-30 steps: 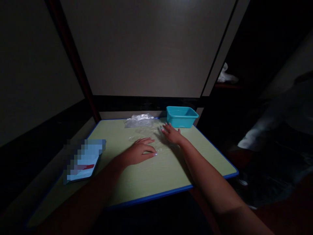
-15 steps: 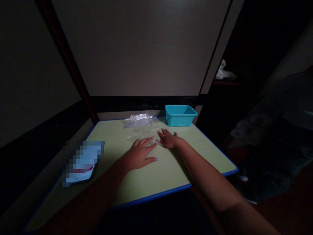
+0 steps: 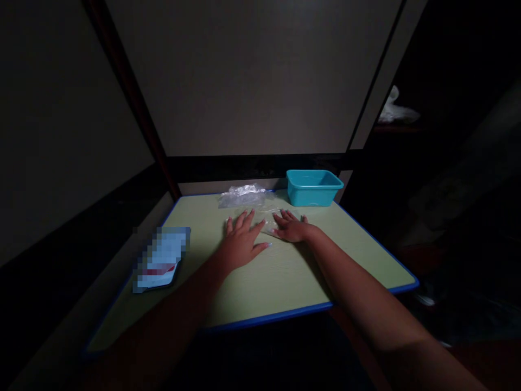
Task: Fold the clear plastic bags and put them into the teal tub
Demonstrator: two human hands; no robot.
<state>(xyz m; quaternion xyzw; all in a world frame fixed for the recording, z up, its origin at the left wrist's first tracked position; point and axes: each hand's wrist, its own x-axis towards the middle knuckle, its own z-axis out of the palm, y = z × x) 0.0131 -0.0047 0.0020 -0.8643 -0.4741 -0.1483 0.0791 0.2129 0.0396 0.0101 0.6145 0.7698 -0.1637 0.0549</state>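
A clear plastic bag lies flat on the pale table, partly covered by my fingers. My left hand rests with spread fingers, their tips over the bag's left part. On the bag's right part my right hand lies palm down, fingers stretched out. Neither hand grips anything. Just beyond the bag is a crumpled heap of clear plastic. A turquoise plastic basket stands at the back right corner, beyond my right hand.
A phone-like device, partly blurred out, lies at the table's left side. The table has a blue edge and meets a panelled wall. White plastic sits on a dark shelf at the right. A dim figure is beyond the table's right side.
The view has shifted, so the table sits further right in the picture. My left hand has moved forward onto the bag with its fingers more spread. My right hand stays on the bag.
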